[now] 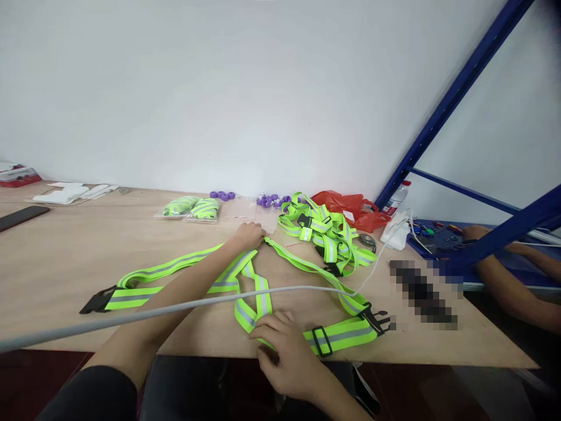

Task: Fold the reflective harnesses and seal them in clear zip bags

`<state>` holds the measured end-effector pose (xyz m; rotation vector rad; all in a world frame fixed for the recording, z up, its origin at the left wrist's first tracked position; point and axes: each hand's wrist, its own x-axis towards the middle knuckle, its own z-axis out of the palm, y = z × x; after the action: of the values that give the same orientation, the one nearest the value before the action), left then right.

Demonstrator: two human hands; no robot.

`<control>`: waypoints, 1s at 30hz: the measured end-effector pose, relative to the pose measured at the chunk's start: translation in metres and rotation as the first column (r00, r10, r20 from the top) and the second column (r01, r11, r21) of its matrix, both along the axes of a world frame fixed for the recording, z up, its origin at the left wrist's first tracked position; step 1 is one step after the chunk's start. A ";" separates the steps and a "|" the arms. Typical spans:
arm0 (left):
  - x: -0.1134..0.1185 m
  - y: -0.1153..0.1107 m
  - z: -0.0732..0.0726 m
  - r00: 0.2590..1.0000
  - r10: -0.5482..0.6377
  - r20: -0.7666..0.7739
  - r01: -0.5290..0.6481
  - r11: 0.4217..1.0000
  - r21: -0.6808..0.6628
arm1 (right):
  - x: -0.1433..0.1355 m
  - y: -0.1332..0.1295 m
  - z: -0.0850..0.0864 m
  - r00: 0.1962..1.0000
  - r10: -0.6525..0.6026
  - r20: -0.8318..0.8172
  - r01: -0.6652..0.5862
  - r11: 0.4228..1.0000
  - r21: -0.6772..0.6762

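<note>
A yellow-green reflective harness with grey stripes lies spread on the wooden table. My left hand reaches across it, fingers closed on the strap at the far side. By the front edge, my right hand has its fingers over the strap and its thumb underneath, pinching it. A black side-release buckle half ends the harness at the left. The pronged buckle half is at the right, beside a black slider. My left forearm covers part of the waist strap.
A tangled pile of similar harnesses lies beyond my hands, near a red plastic bag. Bagged harnesses and purple rolls sit farther back. A grey cable crosses in front. At right, a co-worker's arm shows behind a blue frame.
</note>
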<state>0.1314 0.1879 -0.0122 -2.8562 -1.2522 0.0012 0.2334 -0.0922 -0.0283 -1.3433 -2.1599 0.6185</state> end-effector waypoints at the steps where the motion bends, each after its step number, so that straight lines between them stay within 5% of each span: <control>1: 0.001 0.003 0.004 1.000 0.023 0.014 -0.024 1.000 0.006 | -0.001 0.001 0.000 1.000 0.007 0.010 -0.007 1.000 -0.007; 9: 0.001 0.026 0.021 0.947 0.237 0.217 -0.236 0.971 -0.034 | 0.000 0.004 0.002 0.997 0.071 -0.036 -0.073 0.996 -0.045; 15: -0.021 0.015 0.006 0.924 0.168 0.342 -0.097 0.972 -0.215 | 0.014 0.007 0.011 0.988 0.062 -0.142 -0.071 0.996 -0.057; 19: -0.054 -0.008 -0.003 0.904 0.160 0.397 -0.026 0.947 -0.321 | 0.059 0.014 0.013 0.993 -0.092 -0.073 0.104 0.977 0.184; 23: -0.084 -0.028 -0.004 0.873 0.194 0.447 -0.001 0.918 -0.396 | 0.123 0.023 0.003 0.906 -0.411 0.098 0.314 0.810 0.495; 26: -0.091 -0.038 -0.005 0.849 0.217 0.482 0.007 0.907 -0.421 | 0.151 0.033 -0.004 0.846 -0.497 0.193 0.334 0.776 0.534; 30: -0.084 -0.050 -0.004 0.795 0.216 0.567 0.068 0.897 -0.437 | 0.139 0.064 0.002 0.861 -0.451 0.234 0.324 0.842 0.431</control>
<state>0.0475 0.1380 -0.0165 -3.3271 -1.6436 -0.8037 0.3725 -0.0285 -0.0261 -1.6837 -2.0051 -0.1961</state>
